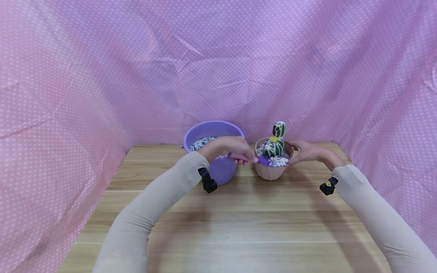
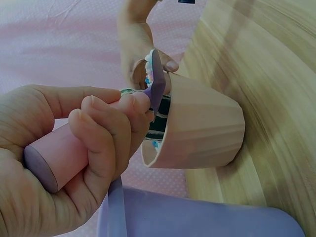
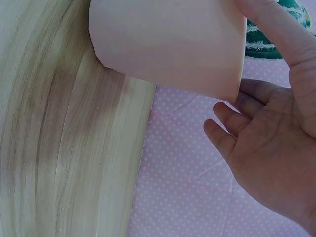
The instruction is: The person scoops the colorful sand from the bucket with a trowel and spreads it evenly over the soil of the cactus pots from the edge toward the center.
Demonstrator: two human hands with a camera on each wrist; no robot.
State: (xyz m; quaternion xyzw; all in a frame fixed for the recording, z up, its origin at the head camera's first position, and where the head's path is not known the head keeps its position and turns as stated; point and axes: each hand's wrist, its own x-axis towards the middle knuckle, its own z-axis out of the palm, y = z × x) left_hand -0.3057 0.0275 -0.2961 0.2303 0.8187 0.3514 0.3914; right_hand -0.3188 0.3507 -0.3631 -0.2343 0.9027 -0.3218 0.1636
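My left hand [image 1: 235,147] grips the pink handle of a small shovel [image 2: 61,153]. Its purple blade [image 1: 263,161] bears a heap of white and coloured pebbles [image 1: 278,162] over the near rim of a pale pink flower pot [image 1: 269,173]. A green and white striped cactus [image 1: 274,147], with a yellow patch midway up, stands upright in that pot among more pebbles. At the pot's right side my right hand [image 1: 308,151] holds the rim, with its thumb toward the near side and its other fingers farther back. The right wrist view shows some of these fingers off the pot.
To the left of the pot, a purple bucket [image 1: 223,172] holds loose pebbles [image 1: 202,143]; my left forearm crosses over its rim. Both containers stand near the back edge of the wooden table [image 1: 239,223]. A pink dotted cloth [image 1: 215,68] hangs behind and at the sides.
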